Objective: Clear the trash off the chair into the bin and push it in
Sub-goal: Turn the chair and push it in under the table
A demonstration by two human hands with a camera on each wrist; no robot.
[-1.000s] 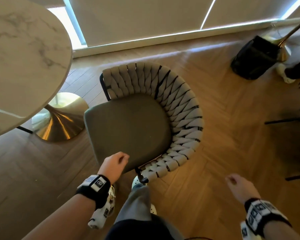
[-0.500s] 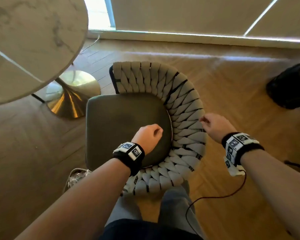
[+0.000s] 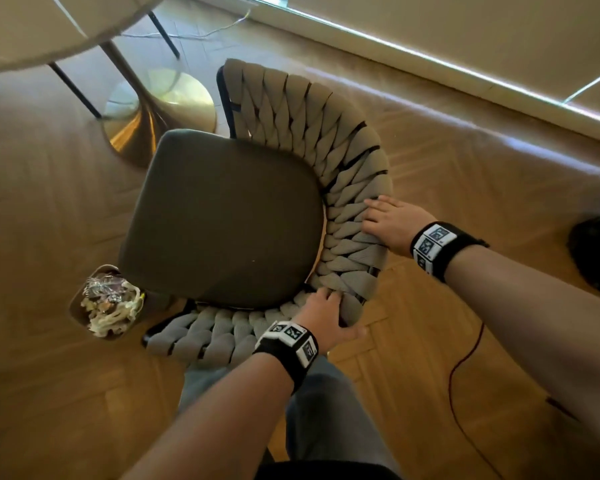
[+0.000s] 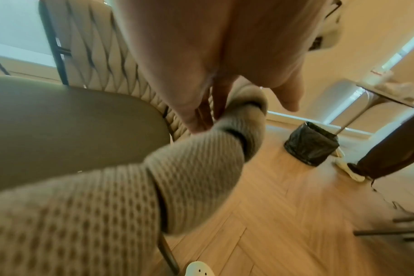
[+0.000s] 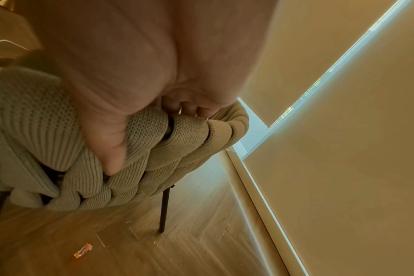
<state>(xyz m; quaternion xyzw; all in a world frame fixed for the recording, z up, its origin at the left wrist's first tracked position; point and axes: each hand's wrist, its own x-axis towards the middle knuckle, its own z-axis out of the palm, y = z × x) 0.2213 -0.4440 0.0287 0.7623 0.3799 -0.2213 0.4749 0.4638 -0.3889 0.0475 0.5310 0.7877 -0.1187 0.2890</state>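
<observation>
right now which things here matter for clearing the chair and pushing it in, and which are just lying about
Part of the job:
chair
left hand and right hand, both on its woven back
small bin of trash
round table

Just lying about:
black-lined bin
red cable
orange scrap

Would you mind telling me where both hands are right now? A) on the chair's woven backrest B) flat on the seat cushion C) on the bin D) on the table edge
A: the left hand and the right hand both rest on the woven backrest, with the seat cushion bare.
</observation>
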